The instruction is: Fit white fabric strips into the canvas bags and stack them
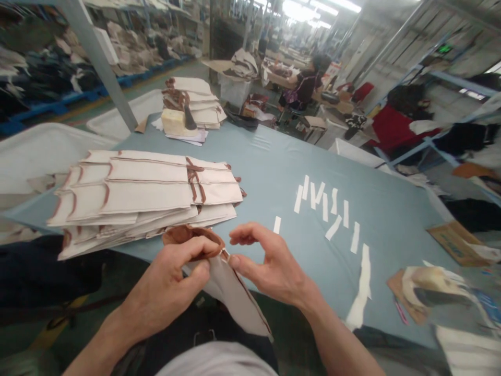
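My left hand (176, 269) is closed on a cream fabric piece (230, 295) with brown trim, its thumb and fingers pinching the top edge. The piece hangs down over the table's front edge, and a brown part (182, 233) of it loops up behind the hand. My right hand (274, 263) is at the right side of the same piece. Its thumb tip lies at the trimmed edge beside a small white bit, while the fingers are spread away from the thumb. To the left lies a stack of similar cream pieces (148, 193) with brown edges and ties.
Several white strips (334, 227) lie on the blue-green table (266, 167). A second cream stack (195, 96) and a yellowish block (174, 122) are at the back left. Tape rolls (426, 282) and a pink pen (401, 312) lie at right. A person (307, 83) sits further back.
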`<move>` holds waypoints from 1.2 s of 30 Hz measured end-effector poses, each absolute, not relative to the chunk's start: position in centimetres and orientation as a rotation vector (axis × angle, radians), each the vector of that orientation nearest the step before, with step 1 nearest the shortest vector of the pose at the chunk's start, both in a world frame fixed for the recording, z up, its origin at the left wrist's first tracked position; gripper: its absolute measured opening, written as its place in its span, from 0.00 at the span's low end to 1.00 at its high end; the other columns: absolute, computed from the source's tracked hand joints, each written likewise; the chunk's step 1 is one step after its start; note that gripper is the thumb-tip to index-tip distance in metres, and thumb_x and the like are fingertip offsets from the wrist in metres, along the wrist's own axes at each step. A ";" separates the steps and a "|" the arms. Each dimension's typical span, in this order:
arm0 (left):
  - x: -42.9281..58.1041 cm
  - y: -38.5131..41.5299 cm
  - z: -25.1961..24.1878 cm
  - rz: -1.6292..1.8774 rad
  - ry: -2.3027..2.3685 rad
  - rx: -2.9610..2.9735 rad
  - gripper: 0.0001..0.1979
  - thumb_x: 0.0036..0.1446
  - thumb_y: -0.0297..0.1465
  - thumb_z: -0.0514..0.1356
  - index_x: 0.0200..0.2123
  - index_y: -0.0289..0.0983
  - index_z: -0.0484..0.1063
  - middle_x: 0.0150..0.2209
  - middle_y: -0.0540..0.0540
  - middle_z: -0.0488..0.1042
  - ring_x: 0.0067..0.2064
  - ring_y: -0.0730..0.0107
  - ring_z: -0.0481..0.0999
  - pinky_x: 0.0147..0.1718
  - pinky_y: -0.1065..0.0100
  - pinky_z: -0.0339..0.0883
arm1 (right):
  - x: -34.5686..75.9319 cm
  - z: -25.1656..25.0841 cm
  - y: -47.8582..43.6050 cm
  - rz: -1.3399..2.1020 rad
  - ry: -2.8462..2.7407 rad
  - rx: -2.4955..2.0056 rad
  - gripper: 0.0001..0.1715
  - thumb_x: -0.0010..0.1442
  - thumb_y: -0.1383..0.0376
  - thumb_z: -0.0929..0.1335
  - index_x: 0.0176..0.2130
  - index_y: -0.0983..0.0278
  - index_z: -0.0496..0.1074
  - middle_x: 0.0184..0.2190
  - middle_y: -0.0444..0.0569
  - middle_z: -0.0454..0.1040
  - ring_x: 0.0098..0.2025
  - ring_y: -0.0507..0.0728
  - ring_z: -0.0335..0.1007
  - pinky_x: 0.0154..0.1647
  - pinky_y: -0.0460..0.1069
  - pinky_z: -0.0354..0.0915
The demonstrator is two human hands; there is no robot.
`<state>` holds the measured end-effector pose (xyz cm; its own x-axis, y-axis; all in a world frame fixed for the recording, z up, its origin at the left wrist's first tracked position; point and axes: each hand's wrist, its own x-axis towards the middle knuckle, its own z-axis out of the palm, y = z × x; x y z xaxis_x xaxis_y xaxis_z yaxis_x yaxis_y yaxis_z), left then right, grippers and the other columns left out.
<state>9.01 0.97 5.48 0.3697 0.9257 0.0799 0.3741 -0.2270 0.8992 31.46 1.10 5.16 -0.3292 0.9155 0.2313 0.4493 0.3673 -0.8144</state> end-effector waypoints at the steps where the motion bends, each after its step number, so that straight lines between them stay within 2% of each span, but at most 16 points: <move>1: 8.7 0.9 5.3 0.833 1.149 1.771 0.12 0.59 0.28 0.56 0.33 0.41 0.81 0.35 0.51 0.84 0.38 0.65 0.81 0.38 0.72 0.71 | 31.1 4.9 1.0 0.949 -1.934 -1.216 0.10 0.68 0.58 0.74 0.45 0.61 0.78 0.41 0.46 0.84 0.43 0.55 0.80 0.47 0.49 0.71; 5: 7.3 0.0 4.3 0.781 1.169 1.639 0.13 0.58 0.29 0.56 0.36 0.40 0.83 0.37 0.49 0.85 0.41 0.63 0.83 0.42 0.69 0.72 | 28.9 3.6 -0.7 1.155 -1.912 -1.322 0.09 0.68 0.59 0.72 0.38 0.61 0.77 0.32 0.43 0.81 0.33 0.52 0.75 0.37 0.47 0.65; 8: 6.7 -1.0 3.3 0.671 1.188 1.507 0.12 0.62 0.36 0.58 0.39 0.39 0.82 0.38 0.48 0.86 0.42 0.61 0.84 0.43 0.67 0.74 | 27.3 2.0 -2.1 1.170 -1.920 -1.336 0.10 0.68 0.61 0.71 0.34 0.62 0.74 0.26 0.41 0.76 0.26 0.50 0.66 0.30 0.45 0.58; 10: 6.5 -1.5 2.7 0.610 1.274 1.502 0.13 0.64 0.39 0.59 0.35 0.39 0.80 0.35 0.48 0.84 0.39 0.62 0.82 0.40 0.67 0.72 | 26.3 0.7 -2.6 1.117 -1.925 -1.346 0.12 0.67 0.61 0.71 0.32 0.61 0.71 0.24 0.40 0.74 0.24 0.50 0.64 0.29 0.46 0.55; 14: 6.1 -1.9 2.0 0.548 1.419 1.548 0.15 0.63 0.41 0.60 0.30 0.38 0.78 0.28 0.50 0.79 0.32 0.66 0.75 0.32 0.69 0.67 | 25.4 -1.3 -3.1 0.918 -2.008 -1.350 0.11 0.67 0.63 0.69 0.32 0.61 0.69 0.23 0.41 0.74 0.24 0.51 0.65 0.30 0.47 0.53; 19: 5.4 -1.9 1.7 0.544 1.344 1.550 0.18 0.66 0.45 0.60 0.32 0.39 0.80 0.30 0.49 0.82 0.32 0.65 0.77 0.31 0.70 0.67 | 25.3 -2.0 -3.4 0.782 -2.179 -1.343 0.10 0.68 0.65 0.69 0.33 0.60 0.68 0.25 0.42 0.76 0.26 0.54 0.71 0.31 0.49 0.51; 22: 5.5 -2.1 0.8 0.617 1.418 1.613 0.18 0.64 0.42 0.60 0.25 0.40 0.73 0.23 0.51 0.73 0.27 0.69 0.69 0.28 0.70 0.61 | 25.1 -2.1 -3.6 0.833 -2.213 -1.366 0.08 0.67 0.66 0.69 0.34 0.60 0.69 0.27 0.43 0.77 0.28 0.54 0.71 0.31 0.49 0.49; 24: 5.9 -2.3 -0.1 0.673 1.452 1.579 0.20 0.65 0.42 0.58 0.21 0.40 0.68 0.20 0.52 0.66 0.25 0.69 0.65 0.27 0.70 0.59 | 25.0 -2.1 -3.7 0.961 -2.137 -1.417 0.08 0.66 0.65 0.70 0.33 0.60 0.68 0.26 0.41 0.75 0.27 0.53 0.68 0.31 0.49 0.50; 28: 6.5 -2.6 -0.9 0.660 1.389 1.448 0.26 0.70 0.49 0.51 0.26 0.38 0.73 0.23 0.50 0.71 0.27 0.68 0.68 0.27 0.70 0.64 | 25.5 -1.7 -3.7 1.248 -1.901 -1.499 0.10 0.64 0.64 0.70 0.31 0.60 0.66 0.22 0.36 0.65 0.24 0.50 0.58 0.29 0.47 0.51; 32: 6.8 -2.5 -0.4 0.626 1.348 1.378 0.33 0.73 0.53 0.46 0.28 0.37 0.75 0.27 0.47 0.76 0.30 0.64 0.73 0.31 0.67 0.70 | 26.5 -1.6 -3.6 1.321 -1.825 -1.505 0.11 0.63 0.64 0.70 0.31 0.60 0.65 0.21 0.35 0.62 0.23 0.49 0.55 0.29 0.46 0.51; 36: 7.1 -2.5 -0.6 0.614 1.364 1.458 0.25 0.68 0.50 0.56 0.26 0.39 0.74 0.27 0.49 0.76 0.31 0.64 0.73 0.33 0.68 0.70 | 26.4 -1.7 -3.6 1.264 -1.829 -1.543 0.11 0.64 0.65 0.71 0.31 0.61 0.67 0.22 0.35 0.64 0.23 0.49 0.56 0.29 0.46 0.51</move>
<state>7.06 -2.50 -0.56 0.2336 0.9368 -0.2607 0.4257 0.1425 0.8936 26.35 -3.59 -1.74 -0.2868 0.9317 -0.2229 0.5380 -0.0358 -0.8422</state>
